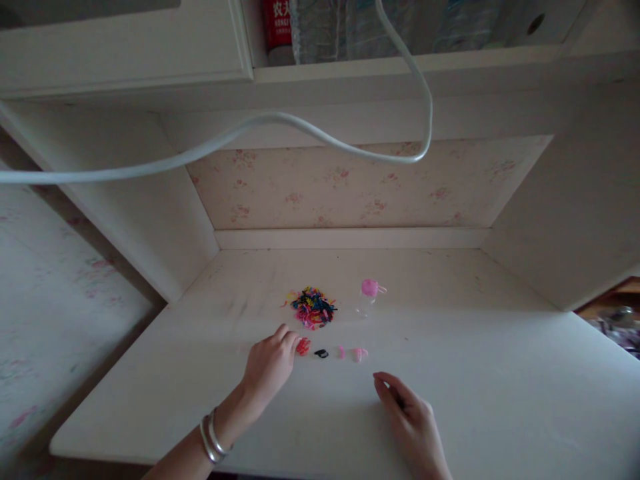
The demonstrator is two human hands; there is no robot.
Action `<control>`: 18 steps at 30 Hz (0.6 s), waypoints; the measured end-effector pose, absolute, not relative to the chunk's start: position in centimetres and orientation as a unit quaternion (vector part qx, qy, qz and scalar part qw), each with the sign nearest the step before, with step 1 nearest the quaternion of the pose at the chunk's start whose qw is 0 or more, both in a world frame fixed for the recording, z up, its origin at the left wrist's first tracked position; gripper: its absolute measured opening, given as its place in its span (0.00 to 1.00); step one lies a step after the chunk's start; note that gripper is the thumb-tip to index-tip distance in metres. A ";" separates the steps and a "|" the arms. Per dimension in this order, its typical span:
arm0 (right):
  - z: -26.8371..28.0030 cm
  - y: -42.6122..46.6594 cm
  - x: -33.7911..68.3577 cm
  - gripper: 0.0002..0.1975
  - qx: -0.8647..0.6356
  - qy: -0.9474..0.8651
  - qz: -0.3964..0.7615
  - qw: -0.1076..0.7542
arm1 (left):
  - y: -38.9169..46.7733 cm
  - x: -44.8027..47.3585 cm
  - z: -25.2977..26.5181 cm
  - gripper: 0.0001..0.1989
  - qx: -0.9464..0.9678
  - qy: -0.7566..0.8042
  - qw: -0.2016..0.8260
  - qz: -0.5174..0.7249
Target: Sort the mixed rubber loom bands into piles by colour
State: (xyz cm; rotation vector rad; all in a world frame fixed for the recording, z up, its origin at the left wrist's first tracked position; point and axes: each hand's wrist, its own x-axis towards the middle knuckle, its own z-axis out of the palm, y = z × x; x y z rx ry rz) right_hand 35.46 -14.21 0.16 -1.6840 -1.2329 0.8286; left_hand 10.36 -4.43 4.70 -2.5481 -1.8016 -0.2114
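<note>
My left hand (273,357), with bangles at the wrist, reaches in from the left. Its fingers are bent together against a small heap of red bands (303,346); whatever sits between the fingertips is hidden. To the right, in a row, lie a few black bands (321,354), a small pink cluster (341,352) and a paler pink cluster (359,354). Behind them spreads a mixed pile of colourful small rubber bands (313,308). My right hand (410,420) is over the table near the front, thumb and forefinger pinched, apart from the row; nothing shows between them.
A clear container (366,307) with a pink lid (370,287) stands behind the row on the white tabletop (450,373). A white cable (280,119) hangs across the upper view. Overhead, a shelf (400,67) holds a red can (277,25) and plastic-wrapped items.
</note>
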 end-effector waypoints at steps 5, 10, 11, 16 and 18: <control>0.3 -14.3 35.4 0.22 -0.673 -0.491 0.337 0.437 | -5.5 10.8 4.1 0.15 -0.815 -0.577 0.009 -0.049; 0.2 -14.3 35.5 0.21 -0.674 -0.492 0.328 0.443 | -5.9 10.4 3.9 0.15 -0.815 -0.575 -0.011 -0.072; 0.2 -14.3 35.5 0.20 -0.674 -0.492 0.326 0.445 | -6.0 10.2 3.9 0.15 -0.811 -0.578 -0.012 -0.083; 0.1 -14.2 35.4 0.22 -0.678 -0.488 0.323 0.444 | -7.4 8.5 3.4 0.15 -0.776 -0.601 -0.053 -0.186; 0.2 -14.2 35.2 0.22 -0.683 -0.483 0.320 0.445 | -8.3 7.3 2.8 0.15 -0.754 -0.596 -0.096 -0.258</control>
